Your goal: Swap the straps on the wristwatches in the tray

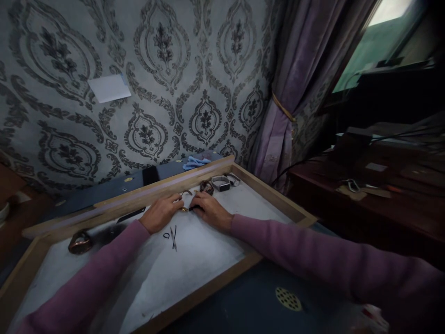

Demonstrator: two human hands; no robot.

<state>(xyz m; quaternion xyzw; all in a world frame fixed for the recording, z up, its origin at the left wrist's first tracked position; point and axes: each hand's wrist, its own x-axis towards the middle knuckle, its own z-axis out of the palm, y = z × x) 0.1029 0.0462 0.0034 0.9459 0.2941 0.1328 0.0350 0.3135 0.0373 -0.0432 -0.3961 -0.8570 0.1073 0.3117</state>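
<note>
A wooden-framed tray (215, 276) with a white bottom lies in front of me. Near its far side my left hand (162, 212) and my right hand (212, 211) are close together, fingers bent and closed. Between the fingertips shows a small gold and black piece (185, 209), apparently a watch with a dark strap, partly hidden. The right fingers close on its dark end; the left fingertips are at its gold end. Just beyond, a thin curved band (187, 192) lies by the frame. Nearer to me lie a slim pointed tool (173, 239) and small black strips (167, 236).
Along the tray's back right stand a brown watch (207, 187), a silver square-faced watch (221, 184) and another light watch (233, 180). A bronze-coloured watch (79, 243) sits at the left. Behind the frame lies a blue cloth (195, 162). A dark red desk (333, 199) stands right.
</note>
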